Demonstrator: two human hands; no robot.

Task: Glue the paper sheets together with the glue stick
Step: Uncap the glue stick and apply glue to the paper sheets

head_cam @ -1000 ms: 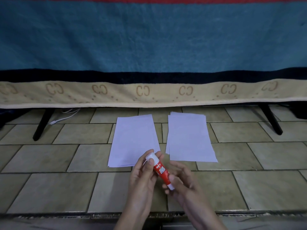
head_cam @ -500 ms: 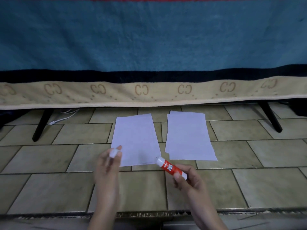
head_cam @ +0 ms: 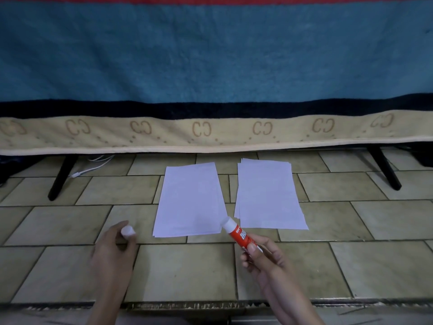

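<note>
you are looking down at a floor of pale beige tiles [head_cam: 182, 273] laid in a staggered brick pattern with dark grout lines. far left, a black slanted leg [head_cam: 61, 178] is standing on the tiles, and a white cable [head_cam: 93, 165] is trailing out beside it from under the draped blanket [head_cam: 210, 66], which is filling the upper half of the view in teal, with a dark band and a cream border printed with repeated letter marks hanging just above the floor. your left hand [head_cam: 112, 252] is hovering low over the tiles, pinching the small white cap [head_cam: 127, 231] at its fingertips. just right of it, the left paper sheet [head_cam: 191, 200] is lying flat, and the right stack of sheets [head_cam: 268, 195] is lying beside it with a strip of tile showing between them; its edges are fanning slightly. your right hand [head_cam: 264, 256] is gripping the red glue stick [head_cam: 236, 233] around its lower body, the uncapped white tip pointing up and left, sitting over the near right corner of the left sheet. far right, a second black leg [head_cam: 384, 168] is slanting down to the tiles. a darker ridged edge [head_cam: 210, 306] is running along the bottom of the view.
</note>
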